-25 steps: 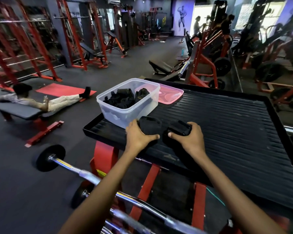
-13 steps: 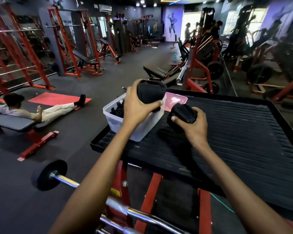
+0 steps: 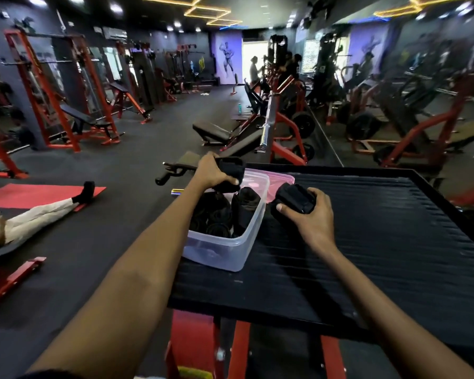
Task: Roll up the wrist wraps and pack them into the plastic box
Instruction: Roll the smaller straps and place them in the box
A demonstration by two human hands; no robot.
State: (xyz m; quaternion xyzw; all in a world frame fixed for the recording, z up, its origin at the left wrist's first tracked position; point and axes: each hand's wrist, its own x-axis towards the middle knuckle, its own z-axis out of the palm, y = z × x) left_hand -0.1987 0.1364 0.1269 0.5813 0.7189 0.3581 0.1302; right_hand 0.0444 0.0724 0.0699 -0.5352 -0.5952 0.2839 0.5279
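- The left hand (image 3: pixel 212 170), now further over the clear plastic box (image 3: pixel 230 254), is gripping a rolled black fabric wrap (image 3: pixel 230 168).
- The right hand (image 3: pixel 314 214) is still clutching another rolled wrap (image 3: pixel 293 199) above the ribbed black platform (image 3: pixel 381 255).

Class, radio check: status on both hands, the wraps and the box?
Left hand grips rolled wrap over plastic box. Right hand grips second wrap beside it. Nothing blocking.

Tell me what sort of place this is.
A gym, clearly: red squat racks line the left wall, a weight bench stands by them, and plate-loaded machines run down the middle aisle.
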